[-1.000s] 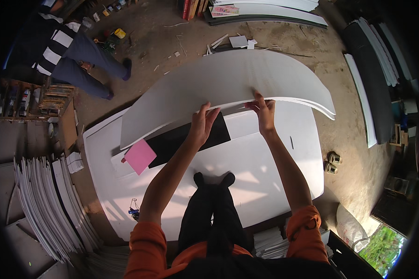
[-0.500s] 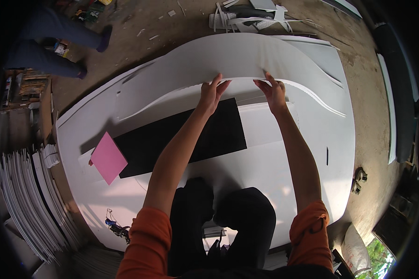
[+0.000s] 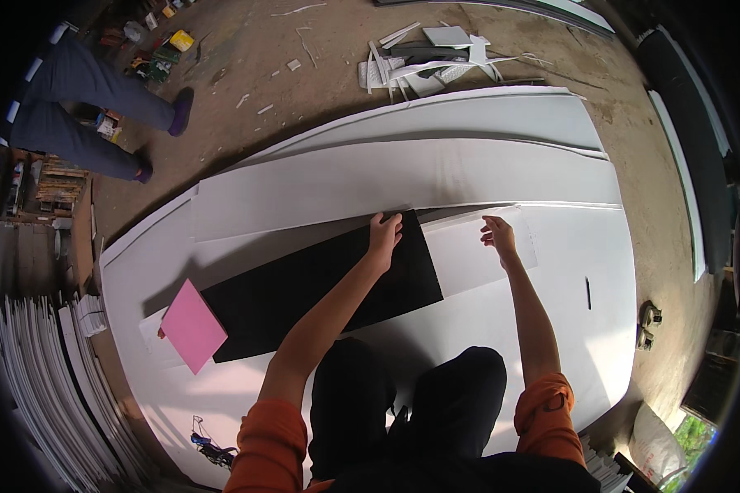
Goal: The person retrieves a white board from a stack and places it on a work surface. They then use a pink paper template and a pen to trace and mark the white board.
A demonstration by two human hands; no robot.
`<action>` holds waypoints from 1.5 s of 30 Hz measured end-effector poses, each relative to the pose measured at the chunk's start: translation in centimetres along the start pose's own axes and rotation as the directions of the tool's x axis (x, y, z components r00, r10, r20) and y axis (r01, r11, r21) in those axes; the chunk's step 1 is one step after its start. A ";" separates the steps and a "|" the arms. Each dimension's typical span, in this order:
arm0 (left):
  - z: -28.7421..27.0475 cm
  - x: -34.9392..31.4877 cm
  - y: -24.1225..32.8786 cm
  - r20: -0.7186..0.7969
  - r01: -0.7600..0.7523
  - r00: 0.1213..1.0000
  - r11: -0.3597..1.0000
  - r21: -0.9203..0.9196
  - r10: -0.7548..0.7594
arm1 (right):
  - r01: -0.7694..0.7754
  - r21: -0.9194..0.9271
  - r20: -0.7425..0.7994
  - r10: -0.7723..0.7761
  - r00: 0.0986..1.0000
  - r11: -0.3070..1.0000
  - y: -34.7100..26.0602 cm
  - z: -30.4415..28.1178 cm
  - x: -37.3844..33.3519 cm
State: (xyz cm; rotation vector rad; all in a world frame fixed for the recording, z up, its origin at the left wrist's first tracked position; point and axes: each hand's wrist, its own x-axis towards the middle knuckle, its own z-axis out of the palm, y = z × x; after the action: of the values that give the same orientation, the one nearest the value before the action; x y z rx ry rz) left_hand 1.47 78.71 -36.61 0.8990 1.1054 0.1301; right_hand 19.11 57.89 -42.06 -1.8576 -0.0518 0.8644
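A long white foam-like strip [image 3: 321, 187] lies flat across the far part of a large white sheet [image 3: 551, 329]. Nearer to me, a black rectangular panel [image 3: 321, 283] rests over a white panel [image 3: 473, 251], whose right end shows beside it. Over the black panel's far edge, close to its right corner, my left hand [image 3: 384, 238] has loosely bent fingers that are apart, with nothing visible in them. My right hand [image 3: 500, 235] is open above the far edge of the white panel, fingers spread. A pink square piece [image 3: 194, 327] overlaps the black panel's left end.
White offcuts [image 3: 436, 62] are heaped on the floor beyond the sheet. At far left stands a person in dark trousers [image 3: 99, 111]. Stacked white strips [image 3: 57, 386] line the left side. A dark slim object [image 3: 588, 293] lies on the sheet's right part.
The white strip, bowed up in both hands before, now lies flat and is released. Both hands have come away from it, the right one shifting slightly rightward.
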 end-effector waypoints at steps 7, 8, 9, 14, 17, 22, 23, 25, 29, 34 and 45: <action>2.2 -3.1 -2.9 0.175 -0.204 0.973 0.910 0.360 0.148 | -0.207 -0.789 -0.079 0.238 0.968 0.578 8.8 -16.7 -20.0; 2.6 -4.2 -3.7 0.194 -0.258 0.963 0.858 0.445 0.188 | -0.307 -0.773 -0.126 0.339 0.932 0.556 9.5 -18.2 -24.3; 3.0 -5.4 -5.1 0.263 -0.335 0.936 0.825 0.456 0.235 | -0.331 -0.761 -0.197 0.286 0.938 0.559 11.1 -20.0 -29.1; 6.0 -16.1 -7.2 0.429 -0.353 0.898 0.736 0.577 0.094 | -0.712 -0.193 -0.421 0.599 0.681 0.675 13.0 -21.9 -50.2; 7.7 -20.4 -7.0 0.455 -0.323 0.889 0.641 0.697 -0.046 | -0.660 -0.038 -0.452 0.576 0.681 0.750 11.3 -22.3 -55.3; 13.9 -23.8 -5.7 0.572 -0.473 0.795 0.384 0.793 -0.202 | -0.551 -0.030 -0.464 0.476 0.747 0.834 8.5 -27.7 -54.4; 15.0 -24.1 -5.3 0.585 -0.507 0.778 0.318 0.801 -0.231 | -0.538 -0.066 -0.472 0.448 0.759 0.841 8.2 -29.4 -53.2; 17.8 -23.7 -5.2 0.626 -0.589 0.736 0.210 0.780 -0.258 | -0.508 -0.128 -0.461 0.402 0.791 0.852 9.0 -33.7 -50.3; 25.1 -21.5 -5.9 0.619 -0.593 0.742 0.179 0.785 -0.258 | -0.473 -0.244 -0.378 0.366 0.850 0.847 12.8 -42.5 -42.8; 34.1 -16.6 -11.8 0.585 -0.567 0.800 0.150 0.810 -0.135 | -0.407 -0.284 -0.440 0.259 0.860 0.868 13.5 -52.7 -28.1; 52.2 -8.5 -29.5 0.388 -0.252 0.921 0.740 0.624 -0.014 | -0.029 -0.639 -0.212 -0.139 0.967 0.769 17.0 -45.9 -8.0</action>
State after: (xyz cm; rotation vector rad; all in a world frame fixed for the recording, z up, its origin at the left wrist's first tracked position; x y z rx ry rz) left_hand 30.25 25.81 -43.02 1.5740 0.7225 -0.3506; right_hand 34.05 10.56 -42.51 -2.5847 -0.2757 0.5954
